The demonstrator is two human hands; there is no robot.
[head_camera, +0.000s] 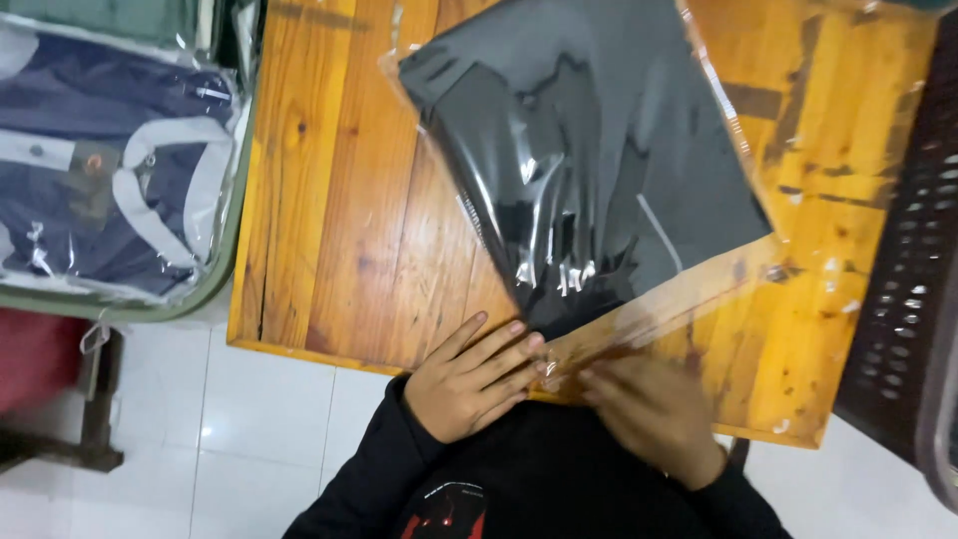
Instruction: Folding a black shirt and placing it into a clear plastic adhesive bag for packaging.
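Right at the near edge of the table (329,250) we have a clear bag (599,170) with a folded dark grey garment (639,130) inside, lying flat and turned at an angle, one corner pointing toward us. Our left hand (474,379) rests on that near corner, fingers (499,344) held together and stretched out flat on the plastic rather than clamped round it. Our right hand (649,409) sits just beside it under the bag's open flap (659,309), which is empty and see-through; it is blurred, so we cannot tell how its fingers are set. The bag's film is wrinkled and shiny over the garment.

Further left, off the table's side, a green bin (225,260) holds another clear bag (110,160), this one with a navy garment trimmed in white. On the right, a dark perforated basket (913,279) stands against the table's edge. Below lie white floor tiles (249,439), and at far left something red (35,354) sits under the bin.
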